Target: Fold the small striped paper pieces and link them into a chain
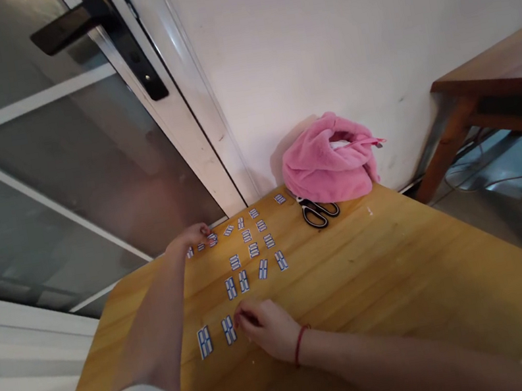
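At least eighteen blue-and-white pieces (253,250) lay in uneven rows across one wooden table (356,286), two nearest the person. The left hand (194,234) curled over the far-left pieces, partly hiding them; the right hand (269,329) bent beside the near pair. Whether either grip held anything could not be told. One pink plush bundle (325,161) overlapped one pair of scissors (315,218).

The left arm (160,329) stretches from the near left toward the far side, elbow extended, its grip (197,234) small and distant with fingers curled. The right arm (382,355) comes in from the near right, wrist nearly straight, its grip (269,329) nearer, fingers bent leftward.
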